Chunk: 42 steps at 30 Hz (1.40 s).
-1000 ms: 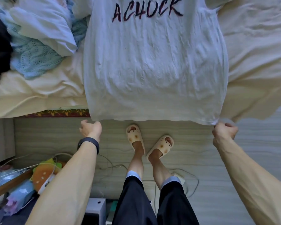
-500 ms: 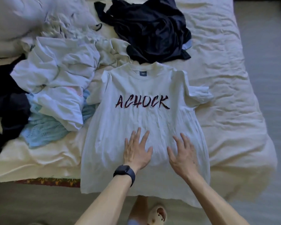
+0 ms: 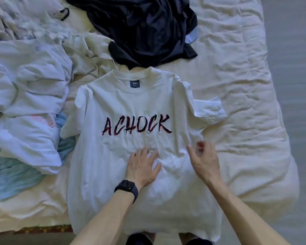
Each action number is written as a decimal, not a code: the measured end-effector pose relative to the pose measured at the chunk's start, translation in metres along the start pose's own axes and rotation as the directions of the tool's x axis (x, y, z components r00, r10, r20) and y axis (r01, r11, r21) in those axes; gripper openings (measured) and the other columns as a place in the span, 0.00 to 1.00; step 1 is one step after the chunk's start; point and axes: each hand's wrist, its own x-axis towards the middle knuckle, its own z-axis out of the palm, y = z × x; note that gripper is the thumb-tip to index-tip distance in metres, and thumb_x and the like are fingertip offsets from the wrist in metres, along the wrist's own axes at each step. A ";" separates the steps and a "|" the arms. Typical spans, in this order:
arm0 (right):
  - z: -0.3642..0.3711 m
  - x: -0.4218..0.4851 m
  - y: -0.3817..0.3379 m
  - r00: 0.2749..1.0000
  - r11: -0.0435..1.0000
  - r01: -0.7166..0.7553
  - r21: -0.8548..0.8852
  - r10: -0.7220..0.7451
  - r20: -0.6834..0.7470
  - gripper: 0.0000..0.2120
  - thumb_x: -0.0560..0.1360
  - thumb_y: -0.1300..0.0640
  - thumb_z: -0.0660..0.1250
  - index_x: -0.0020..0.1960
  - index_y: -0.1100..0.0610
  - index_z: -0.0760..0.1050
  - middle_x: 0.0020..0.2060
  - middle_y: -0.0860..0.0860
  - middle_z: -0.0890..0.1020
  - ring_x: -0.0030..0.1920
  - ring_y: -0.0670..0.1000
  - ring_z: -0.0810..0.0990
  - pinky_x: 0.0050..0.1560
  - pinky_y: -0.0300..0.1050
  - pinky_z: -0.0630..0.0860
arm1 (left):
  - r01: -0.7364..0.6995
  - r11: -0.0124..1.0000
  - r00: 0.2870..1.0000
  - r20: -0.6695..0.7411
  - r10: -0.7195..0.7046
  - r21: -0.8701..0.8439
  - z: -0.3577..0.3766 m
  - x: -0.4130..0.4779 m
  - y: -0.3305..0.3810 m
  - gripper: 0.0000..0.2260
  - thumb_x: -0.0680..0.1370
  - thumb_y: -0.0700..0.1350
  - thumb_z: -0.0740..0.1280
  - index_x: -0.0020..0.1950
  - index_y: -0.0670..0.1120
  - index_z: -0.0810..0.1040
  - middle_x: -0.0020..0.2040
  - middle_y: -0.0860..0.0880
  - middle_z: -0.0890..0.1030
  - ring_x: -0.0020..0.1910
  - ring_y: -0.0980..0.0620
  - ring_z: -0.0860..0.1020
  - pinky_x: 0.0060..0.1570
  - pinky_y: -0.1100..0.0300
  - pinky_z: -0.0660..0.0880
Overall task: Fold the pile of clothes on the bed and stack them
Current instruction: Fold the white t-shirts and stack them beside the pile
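Unfolded pile (image 3: 30, 96): white garments heaped along the left side of the bed (image 3: 254, 85), not yet folded, probably pushed aside to leave room to work.
Blue knit (image 3: 11, 172): a light blue piece half under that heap, near the bed's near-left corner.
T-shirt (image 3: 99, 165): the piece in hand, white with the print ACHOCK. It lies face up in the middle of the bed with its collar toward the far edge and its hem hanging over the near edge, spread flat so the folds will come out straight.
Left hand (image 3: 142, 167): fingers straight and spread, palm pressed on the cloth just below the print. It grips nothing and seems to be pinning or smoothing the shirt. A black watch (image 3: 127, 187) is on the wrist.
Dark garment (image 3: 145, 27): crumpled at the far edge, just beyond the collar.
Right hand (image 3: 204, 160): over the shirt's right side, fingers loosely curled with nothing between them. Whether it touches the cloth I cannot tell.
Right sleeve (image 3: 208, 110): sticking out sideways, likely the first part to fold in.
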 end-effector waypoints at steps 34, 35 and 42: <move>-0.094 0.135 0.080 0.939 0.757 -0.289 0.587 0.104 0.329 0.23 0.67 0.52 0.81 0.56 0.37 0.77 0.52 0.36 0.77 0.44 0.40 0.78 0.48 0.33 0.72 | -0.329 0.943 0.935 0.155 0.318 0.051 -0.165 0.291 0.223 0.19 0.76 0.64 0.65 0.60 0.54 0.78 0.52 0.50 0.76 0.55 0.46 0.73 0.53 0.51 0.70; -0.093 0.138 0.079 0.928 0.775 -0.288 0.563 0.080 0.365 0.21 0.69 0.52 0.81 0.58 0.42 0.79 0.56 0.39 0.76 0.47 0.40 0.78 0.49 0.30 0.71 | -0.325 0.945 0.933 0.172 0.317 0.021 -0.166 0.293 0.228 0.15 0.77 0.61 0.65 0.56 0.53 0.79 0.49 0.50 0.77 0.53 0.45 0.75 0.50 0.51 0.71; -0.123 0.147 0.093 0.989 0.839 -0.144 0.524 0.136 0.054 0.16 0.72 0.38 0.70 0.38 0.50 0.83 0.45 0.39 0.81 0.42 0.40 0.80 0.39 0.31 0.70 | -0.207 0.919 0.978 -0.046 0.204 -0.334 -0.172 0.296 0.213 0.09 0.82 0.56 0.64 0.47 0.52 0.74 0.36 0.51 0.75 0.41 0.47 0.73 0.38 0.56 0.65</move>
